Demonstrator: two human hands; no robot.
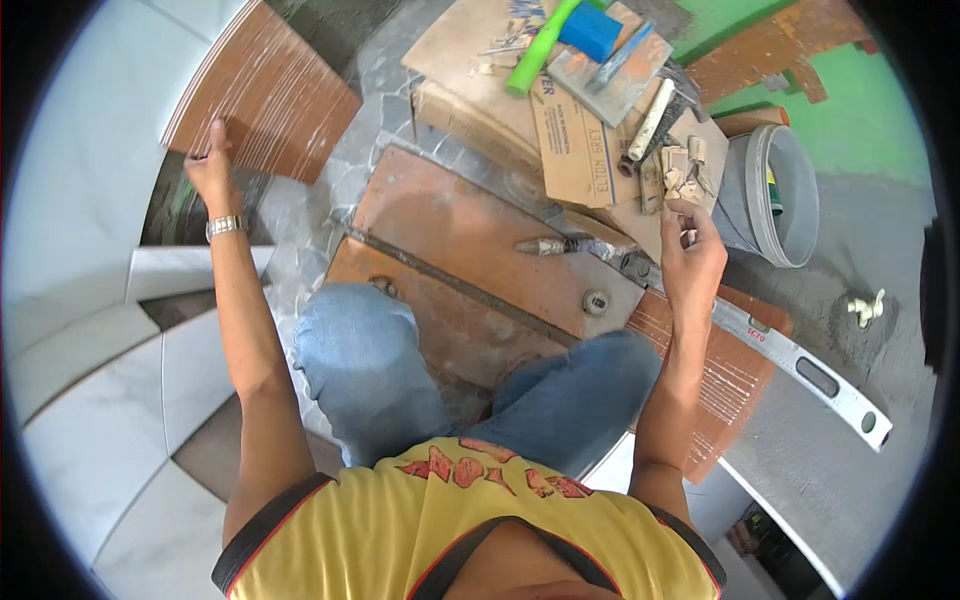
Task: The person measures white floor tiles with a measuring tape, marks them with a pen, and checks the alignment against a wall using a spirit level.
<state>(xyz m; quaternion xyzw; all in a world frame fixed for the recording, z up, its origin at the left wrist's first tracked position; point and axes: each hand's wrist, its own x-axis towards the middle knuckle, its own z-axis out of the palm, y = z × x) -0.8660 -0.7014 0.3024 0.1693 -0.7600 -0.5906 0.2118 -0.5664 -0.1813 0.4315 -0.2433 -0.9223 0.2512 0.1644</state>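
Above the floor (295, 225), the left hand (211, 172) clasping the brown tile (268, 95) should steady it, the right hand (692, 250) nearly closed by beige clips (683, 172) at the box (575, 165)'s right edge, grip unclear.

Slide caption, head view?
Left hand at the edge of a brown tile, right hand at small beige pieces near a grey bucket.

Your reddish-brown tile (265, 95) shows its ribbed face, scored with fine, roughly parallel white streaks. It sits askew at the floor's (375, 85) left side, a lower edge in your left hand (212, 175), the finger on top lying against the ribs; whether it is lifted clear is hard to tell. Your small pale tan pieces (683, 172) lie in a loose, jumbled cluster by the right edge of the cardboard (630, 222), right at the fingertips of your right hand (692, 250).
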